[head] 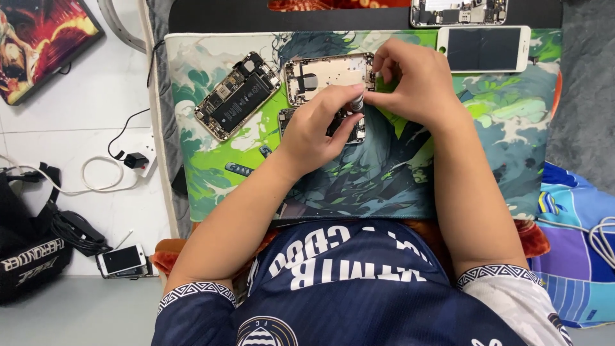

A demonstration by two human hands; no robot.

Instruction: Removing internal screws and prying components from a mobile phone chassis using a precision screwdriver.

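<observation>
Fingers (346, 102) of both hands pinched together around a small silver screwdriver handle (356, 102), mid-mat. Going left to right: white floor with a phone (122, 259) and charger cable (96, 173), well apart from the work; mat (211, 166) edge; opened phone with battery (238, 96), tilted, bare mat beside it. Left hand (314, 128) curled over a small dark phone part (349, 128); empty gold phone housing (328, 75) just above, touching right hand (416, 83). White screen panel (484, 49) near the top right edge. Roomy bare mat below the hands.
</observation>
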